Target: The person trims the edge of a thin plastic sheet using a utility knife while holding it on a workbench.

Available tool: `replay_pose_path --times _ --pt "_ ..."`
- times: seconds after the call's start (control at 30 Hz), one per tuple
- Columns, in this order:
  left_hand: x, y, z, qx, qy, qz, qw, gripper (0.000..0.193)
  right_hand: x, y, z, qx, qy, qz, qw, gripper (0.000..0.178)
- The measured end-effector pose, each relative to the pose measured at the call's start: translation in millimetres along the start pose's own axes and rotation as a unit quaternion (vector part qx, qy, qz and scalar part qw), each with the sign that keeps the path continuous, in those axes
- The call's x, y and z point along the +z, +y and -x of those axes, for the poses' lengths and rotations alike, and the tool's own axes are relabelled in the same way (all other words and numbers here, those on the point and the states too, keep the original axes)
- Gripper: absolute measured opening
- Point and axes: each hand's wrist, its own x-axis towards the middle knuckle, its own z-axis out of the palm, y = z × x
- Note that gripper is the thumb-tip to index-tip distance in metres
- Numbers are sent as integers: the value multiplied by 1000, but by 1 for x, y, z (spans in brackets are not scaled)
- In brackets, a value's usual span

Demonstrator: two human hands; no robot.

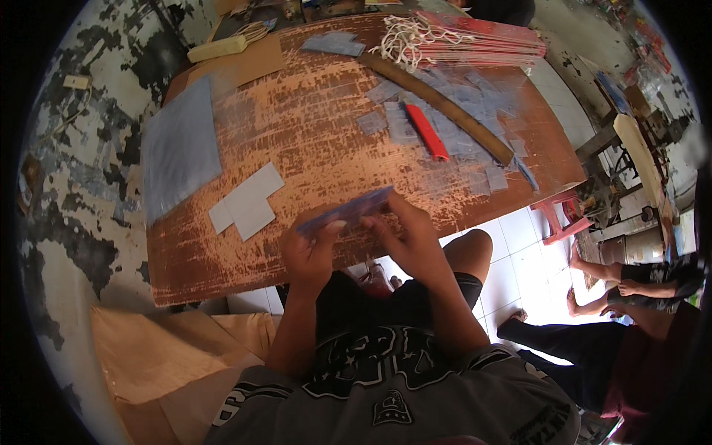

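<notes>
Between my two hands, just above the table's near edge, a bluish see-through plastic sheet [345, 210] is held tilted. My left hand [306, 256] grips its left end, with the thumb on the near side. The right end is pinched in my right hand [409, 236], fingers behind it and thumb in front. Left of my hands, white rectangular pieces [248, 205] lie partly overlapping on the table. Beyond my right hand are a red-handled cutter [426, 132] and a long brown wooden strip [452, 111], both resting on scattered clear plastic pieces [401, 127].
The worn brown table [311, 111] carries a large plastic sheet [182, 144] at left and brown cardboard [256, 61] behind it. Red flat bags with white cords [475, 44] are stacked far right. A red stool [560, 216] stands beyond the right edge; other people [630, 334] sit at right.
</notes>
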Motion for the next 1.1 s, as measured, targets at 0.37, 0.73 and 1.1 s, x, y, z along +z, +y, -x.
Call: replay_pose_path --times 0.37,0.73,1.1 --pt "-8 -14 6 -15 18 58 998 15 2 4 -2 -32 29 -71 997 32" --pt "-4 -8 1 -39 12 114 993 12 5 -9 -8 -35 28 -110 993 35" --pt "-3 -17 4 -38 9 100 994 14 21 -13 -5 -10 -4 -197 980 40"
